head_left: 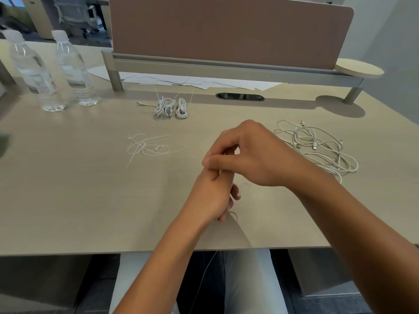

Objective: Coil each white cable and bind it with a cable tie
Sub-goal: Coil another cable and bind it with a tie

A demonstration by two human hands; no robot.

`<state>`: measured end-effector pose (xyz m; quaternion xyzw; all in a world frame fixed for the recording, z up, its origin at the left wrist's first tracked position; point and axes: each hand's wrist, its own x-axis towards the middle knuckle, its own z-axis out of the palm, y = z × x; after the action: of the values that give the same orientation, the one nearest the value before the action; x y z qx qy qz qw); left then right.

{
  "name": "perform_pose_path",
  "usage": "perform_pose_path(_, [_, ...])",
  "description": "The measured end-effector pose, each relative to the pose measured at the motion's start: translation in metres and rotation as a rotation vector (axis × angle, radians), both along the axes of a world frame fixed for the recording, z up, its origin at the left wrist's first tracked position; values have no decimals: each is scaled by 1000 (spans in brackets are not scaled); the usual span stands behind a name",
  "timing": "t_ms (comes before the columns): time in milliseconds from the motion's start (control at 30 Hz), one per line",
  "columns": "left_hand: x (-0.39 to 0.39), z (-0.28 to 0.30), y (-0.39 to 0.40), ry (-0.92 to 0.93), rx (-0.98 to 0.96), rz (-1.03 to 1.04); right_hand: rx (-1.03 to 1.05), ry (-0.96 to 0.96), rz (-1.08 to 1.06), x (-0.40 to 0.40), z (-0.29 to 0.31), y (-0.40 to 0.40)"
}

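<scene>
left hand (209, 196), right hand (249, 155) pinching white cable (234, 215)

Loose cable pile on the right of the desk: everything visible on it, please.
The loose cable pile is a tangle of thin white cables, seemingly rubbery, lying flat in overlapping irregular loops on the light wood desk. Several small connector ends poke out. No tie shows on it. It sits beyond the right forearm, which hides its near-left edge; contact there cannot be told.
</scene>
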<state>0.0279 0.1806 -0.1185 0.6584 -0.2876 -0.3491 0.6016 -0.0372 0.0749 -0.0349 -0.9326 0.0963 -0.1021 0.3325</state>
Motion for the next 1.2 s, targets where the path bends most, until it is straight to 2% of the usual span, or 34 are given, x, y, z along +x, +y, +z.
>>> perform_pose_path(167, [3, 6, 4, 97, 54, -54, 236, 41, 6, 1, 12, -8])
perform_pose_path(300, [2, 6, 5, 247, 6, -122, 384, 123, -35, 4, 19, -13])
perform_pose_path(433, [4, 3, 6, 373, -34, -182, 317, 86, 63, -2, 20, -15])
perform_pose_path(533, [6, 2, 5, 401, -41, -204, 249, 14, 108, -8, 19, -9])
perform_pose_path(733, [5, -5, 3, 392, -32, -165, -51, -88, 146, -19, 25, -5])
perform_pose_path(900, [8, -13, -1, 425, -15, -129, -243, -122, 27, -38, 19, -5])
perform_pose_path(1033, [13, -17, -3, 467, -52, -99, -195, -114, -209, -59, 4, -10])
perform_pose_path(1200, [14, -13, -4, 531, -171, -204, -10, -39, -366, -71, -20, -18])
